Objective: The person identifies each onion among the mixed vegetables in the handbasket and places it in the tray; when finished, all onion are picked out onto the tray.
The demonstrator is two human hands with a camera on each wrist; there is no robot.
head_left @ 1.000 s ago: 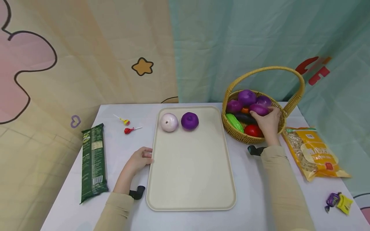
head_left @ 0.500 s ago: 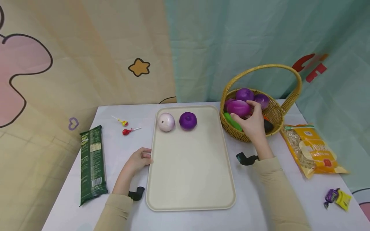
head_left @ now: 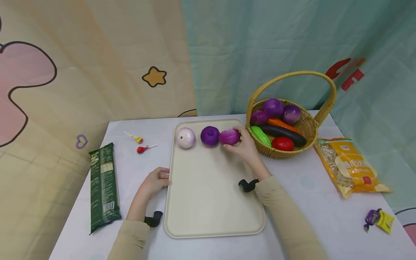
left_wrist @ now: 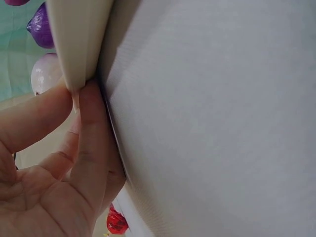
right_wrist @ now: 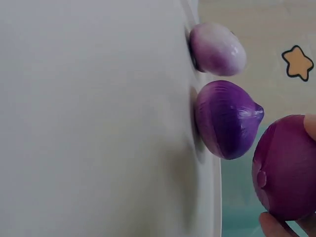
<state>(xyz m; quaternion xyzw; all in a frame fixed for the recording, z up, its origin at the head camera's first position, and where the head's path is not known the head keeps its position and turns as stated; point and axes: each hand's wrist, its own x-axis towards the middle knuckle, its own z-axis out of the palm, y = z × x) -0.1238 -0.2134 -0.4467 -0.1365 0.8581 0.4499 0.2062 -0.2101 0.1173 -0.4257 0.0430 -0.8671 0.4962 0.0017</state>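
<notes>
Right hand [head_left: 246,146] curled round a purple onion [head_left: 229,137], fingers and thumb gripping it at the far end of the cream tray [head_left: 211,202], just beside a darker purple onion [head_left: 209,135] and, further left, a pale onion [head_left: 185,137]. Left hand [head_left: 156,179] pinching the tray's left rim, thumb above and fingers beneath. Wicker basket [head_left: 308,126] of vegetables near the tabletop's far right edge.

Purple onion [head_left: 229,137] on tray [head_left: 211,202], beside another.
</notes>
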